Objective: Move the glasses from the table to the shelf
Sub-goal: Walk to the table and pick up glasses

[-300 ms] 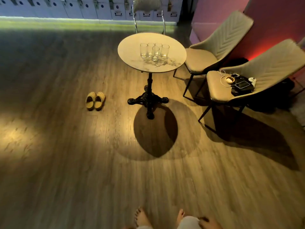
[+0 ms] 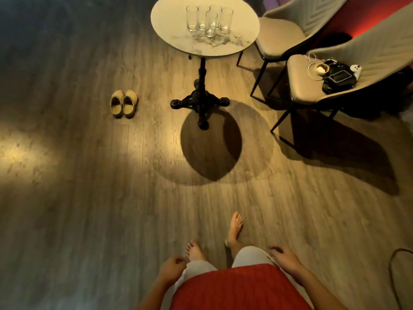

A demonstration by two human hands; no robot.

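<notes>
- Five clear glasses [image 2: 210,20] stand upright in a tight cluster on the far round table [image 2: 169,21], right of its middle.
- The left hand [image 2: 171,270] hangs near the left thigh, fingers curled loosely inward and holding nothing.
- The right hand [image 2: 285,258] rests beside the right thigh, fingers bent and slightly apart, holding nothing.
- Both hands are well apart from the glasses.
- A pair of slippers [image 2: 123,103] sits on the wooden floor [image 2: 89,198], left of the table's base.
</notes>
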